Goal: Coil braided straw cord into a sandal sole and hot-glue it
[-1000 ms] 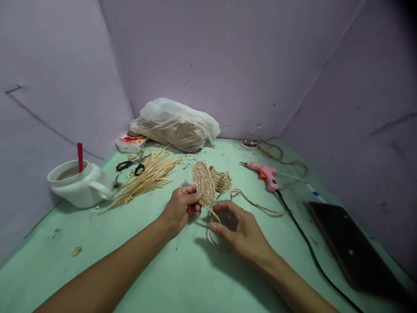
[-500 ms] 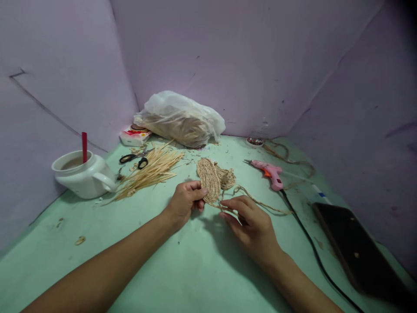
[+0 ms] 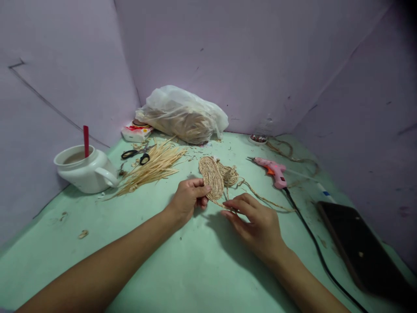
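Observation:
Between thumb and fingers, my left hand [image 3: 190, 196] grips the lower left edge of a sole-shaped coil of braided straw cord [image 3: 212, 177]. A loose length of the braided cord [image 3: 219, 203] runs from the coil's lower end to my right hand [image 3: 256, 221], whose thumb and fingers are closed on it. Just behind the coil lies a second woven straw piece [image 3: 229, 174], partly hidden. More cord [image 3: 260, 198] trails across the table to the right, beyond my right hand.
On the left are a white pot [image 3: 86, 174], black scissors [image 3: 138, 155] and loose straw strips [image 3: 153, 167]. A plastic bag [image 3: 182, 115] stands behind. To the right lie a pink glue gun [image 3: 272, 169] with its cable [image 3: 306, 230], and a dark phone-like slab [image 3: 361, 248].
My right thumb and fingers have closed together on the cord, which now runs straighter from the coil. The whole view has shifted slightly; the left hand keeps its hold.

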Available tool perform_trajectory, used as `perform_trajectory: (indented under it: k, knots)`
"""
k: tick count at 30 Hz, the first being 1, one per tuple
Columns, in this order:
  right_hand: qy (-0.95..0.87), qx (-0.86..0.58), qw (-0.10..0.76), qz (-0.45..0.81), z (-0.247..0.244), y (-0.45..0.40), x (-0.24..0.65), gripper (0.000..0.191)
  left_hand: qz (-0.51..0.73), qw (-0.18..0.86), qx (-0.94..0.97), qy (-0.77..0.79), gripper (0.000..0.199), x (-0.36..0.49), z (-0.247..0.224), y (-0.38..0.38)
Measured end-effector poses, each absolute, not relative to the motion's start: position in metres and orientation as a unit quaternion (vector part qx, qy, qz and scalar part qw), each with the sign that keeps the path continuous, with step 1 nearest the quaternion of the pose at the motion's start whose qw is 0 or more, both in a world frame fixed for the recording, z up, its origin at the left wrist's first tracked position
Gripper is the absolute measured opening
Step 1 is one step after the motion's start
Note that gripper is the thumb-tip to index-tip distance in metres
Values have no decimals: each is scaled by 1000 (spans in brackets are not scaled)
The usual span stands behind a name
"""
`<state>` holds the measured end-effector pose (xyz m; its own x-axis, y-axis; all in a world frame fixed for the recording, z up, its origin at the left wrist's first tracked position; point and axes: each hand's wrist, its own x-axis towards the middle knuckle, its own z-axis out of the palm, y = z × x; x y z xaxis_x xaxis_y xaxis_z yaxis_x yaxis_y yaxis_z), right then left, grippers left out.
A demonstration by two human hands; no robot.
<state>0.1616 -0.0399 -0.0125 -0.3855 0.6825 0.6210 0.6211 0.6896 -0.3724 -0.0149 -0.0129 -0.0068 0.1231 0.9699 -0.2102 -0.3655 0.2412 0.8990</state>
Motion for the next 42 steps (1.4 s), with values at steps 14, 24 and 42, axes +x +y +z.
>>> perform_trajectory:
  k: [14, 24, 42]
  knots:
    - [-815, -426, 385, 82, -12, -40, 162, 11, 503, 659, 325, 455, 16, -11, -2, -14]
    - [-813, -415, 408, 8, -15, -37, 163, 7, 488, 665, 333, 457, 16, -11, 1, -16]
    - [-796, -393, 458, 40, -11, -33, 167, 9, 440, 690, 371, 438, 18, -16, -3, -15]
